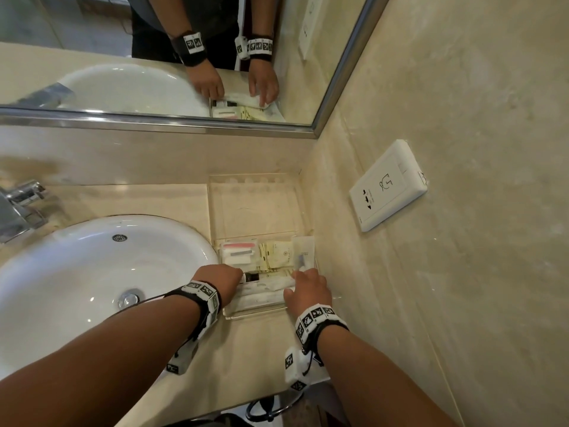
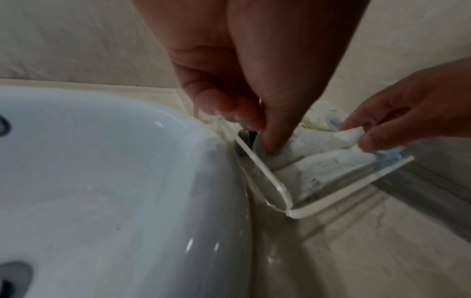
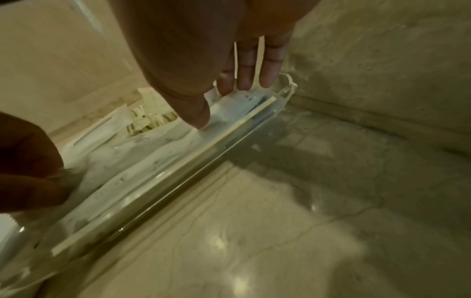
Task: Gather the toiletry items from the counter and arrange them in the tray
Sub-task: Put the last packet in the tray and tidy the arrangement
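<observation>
A clear acrylic tray (image 1: 255, 314) sits on the counter between the sink and the side wall. Its near part holds a pink-and-white packet (image 1: 238, 251), yellow sachets (image 1: 277, 257), a small black-capped bottle (image 1: 252, 276) and long white wrapped packets (image 1: 268, 286). My left hand (image 1: 238, 277) reaches into the tray's left end, and its fingers (image 2: 275, 141) pinch down on one end of a white packet (image 2: 318, 139). The other, crumpled end is pinched between thumb and fingers by my right hand (image 1: 297, 280) at the tray's right end (image 3: 285, 94).
The white sink basin (image 1: 77, 272) touches the tray's left side, with a chrome faucet (image 1: 21, 204) at far left. A mirror (image 1: 154, 57) runs along the back wall. The side wall carries a white socket plate (image 1: 388, 186). Bare counter (image 1: 246, 349) lies in front of the tray.
</observation>
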Demonstrator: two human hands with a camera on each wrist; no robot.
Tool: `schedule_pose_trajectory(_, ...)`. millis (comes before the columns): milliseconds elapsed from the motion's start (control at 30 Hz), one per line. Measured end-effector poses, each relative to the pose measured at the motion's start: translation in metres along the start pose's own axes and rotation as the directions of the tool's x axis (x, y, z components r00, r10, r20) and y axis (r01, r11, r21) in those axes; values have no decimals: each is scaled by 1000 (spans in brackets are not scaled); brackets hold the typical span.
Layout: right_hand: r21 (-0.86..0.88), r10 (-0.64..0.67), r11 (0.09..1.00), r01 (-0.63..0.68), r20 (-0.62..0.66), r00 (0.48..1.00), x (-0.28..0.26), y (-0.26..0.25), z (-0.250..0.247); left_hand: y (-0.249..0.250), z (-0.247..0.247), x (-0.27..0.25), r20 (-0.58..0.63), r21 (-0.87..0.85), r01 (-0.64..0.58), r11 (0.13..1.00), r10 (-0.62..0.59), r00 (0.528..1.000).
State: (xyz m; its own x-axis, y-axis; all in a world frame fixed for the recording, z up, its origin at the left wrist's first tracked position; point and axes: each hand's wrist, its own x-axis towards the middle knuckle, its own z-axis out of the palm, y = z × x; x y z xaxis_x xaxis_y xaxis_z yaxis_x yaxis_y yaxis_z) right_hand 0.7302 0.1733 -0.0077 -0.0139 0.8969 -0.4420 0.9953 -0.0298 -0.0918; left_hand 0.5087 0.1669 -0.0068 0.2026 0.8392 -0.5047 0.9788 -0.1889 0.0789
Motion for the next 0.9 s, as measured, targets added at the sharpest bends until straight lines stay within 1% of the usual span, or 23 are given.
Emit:
schedule_pose_trajectory(100,-18,-16,1000,16,-5,1000,2,0,0,3,5,-1,-2,-13,-7,1000,7,1000)
schedule_pose_trajectory(267,-13,-40,999,40,-19,999,6,5,-5,1,7,-7,-21,-87,-30,996,28,999)
schedule_pose_trajectory(333,10,-46,999,47,-60,997,6,6,-7,0,5,-9,-51,-117,-33,993,27,998)
schedule_pose_trajectory(367,28,-50,998,53,-101,994,6,7,-8,1,2,-9,-86,-131,-37,991,26,996)
schedule_pose_trajectory(433,49,-80,995,91,-185,979,5,7,-9,3,-3,-6,-200,-154,-56,987,24,979)
schedule_pose_trajectory(500,41,-131,988,146,-249,960,8,4,-8,6,-4,-1,-351,-173,-105,979,38,935)
schedule_pose_trajectory(567,44,-151,985,169,-272,950,13,-1,-10,9,-3,7,-443,-159,-118,980,36,896)
schedule_pose_trajectory(633,45,-156,984,173,-254,955,22,-6,-11,12,-1,13,-454,-150,-97,984,19,891)
schedule_pose_trajectory(800,13,-165,985,171,-189,968,48,-12,-4,20,10,24,-422,-126,-54,991,-4,907)
schedule_pose_trajectory(900,-17,-166,986,165,-176,970,56,-11,3,24,22,31,-401,-119,-51,992,-1,916)
